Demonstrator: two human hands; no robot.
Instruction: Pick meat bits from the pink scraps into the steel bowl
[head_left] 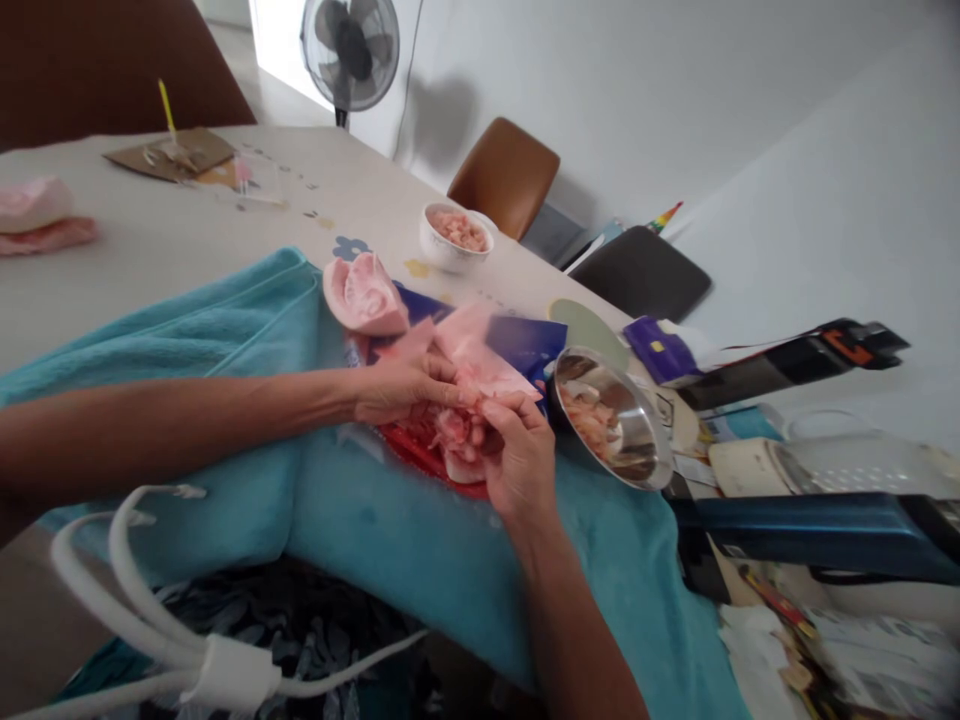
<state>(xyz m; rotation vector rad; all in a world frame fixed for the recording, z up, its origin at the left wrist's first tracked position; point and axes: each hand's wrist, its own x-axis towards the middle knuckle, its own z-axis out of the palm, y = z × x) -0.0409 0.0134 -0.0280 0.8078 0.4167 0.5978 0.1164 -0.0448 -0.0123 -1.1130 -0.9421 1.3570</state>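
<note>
Both my hands meet over a red tray (420, 455) on a teal towel (225, 340). My left hand (401, 385) and my right hand (517, 450) are closed on a piece of pink pomelo flesh (480, 365), pinching its pale membrane from either side. More pink pomelo segments (457, 435) lie under the hands on the tray. A large piece of pomelo peel (364, 292) rests just beyond my left hand. A steel bowl (637, 425) holding peeled pulp sits tilted to the right of my right hand.
A white bowl (454, 238) of pink pulp stands farther back on the table (150, 240). Papers, a purple pack (660, 352) and dark boxes crowd the right side. A fan (351, 48) and chairs stand behind. White cables (150, 610) hang near me.
</note>
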